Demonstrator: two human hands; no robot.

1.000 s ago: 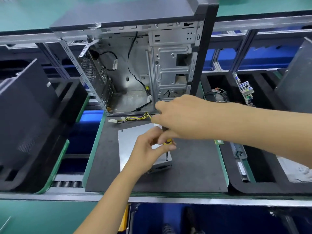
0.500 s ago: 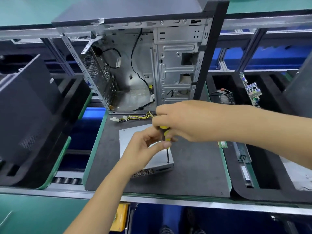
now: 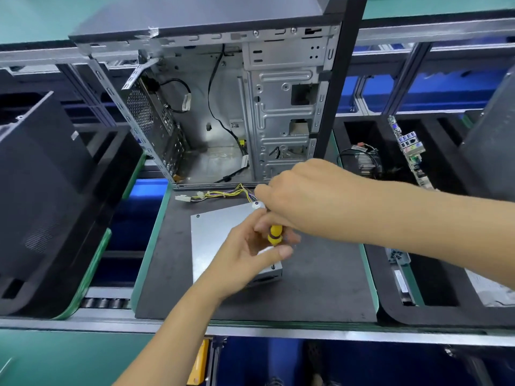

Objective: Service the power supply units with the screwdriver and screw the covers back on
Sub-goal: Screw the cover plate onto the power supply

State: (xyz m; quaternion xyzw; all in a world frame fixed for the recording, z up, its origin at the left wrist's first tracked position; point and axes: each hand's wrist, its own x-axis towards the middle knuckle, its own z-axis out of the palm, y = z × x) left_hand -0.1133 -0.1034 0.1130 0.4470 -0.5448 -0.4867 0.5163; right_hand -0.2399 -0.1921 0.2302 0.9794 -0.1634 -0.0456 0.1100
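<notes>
- The power supply unit (image 3: pixel 220 240), a flat silver metal box, lies on the dark surface (image 3: pixel 320 288) near the middle of the view, at 6 o'clock from the open computer case (image 3: pixel 239 107).
- A bundle of yellow and dark wires (image 3: pixel 220 193) runs from the unit's far edge toward 9 o'clock and ends in white connectors (image 3: pixel 184 198) on the surface.
- The right hand (image 3: pixel 301 196) comes in from 3 o'clock, its fingers curled round the top of the screwdriver (image 3: pixel 274 235), whose yellow handle carries a dark band.
- The screwdriver stands nearly upright, and its thin shaft reaches down to the unit's near right corner, where a small screw (image 3: pixel 273 265) shows.
- The left hand (image 3: pixel 245 252) comes up from 6 o'clock and rests on the unit's cover, its thumb and fingers closed lightly about the lower part of the screwdriver handle.
- At 3 o'clock from the surface, a black foam tray (image 3: pixel 395 310) holds a circuit board (image 3: pixel 409 151) standing on edge and a cooler fan (image 3: pixel 365 160).
- At 9 o'clock a dark panel (image 3: pixel 41 174) leans in another black tray.
</notes>
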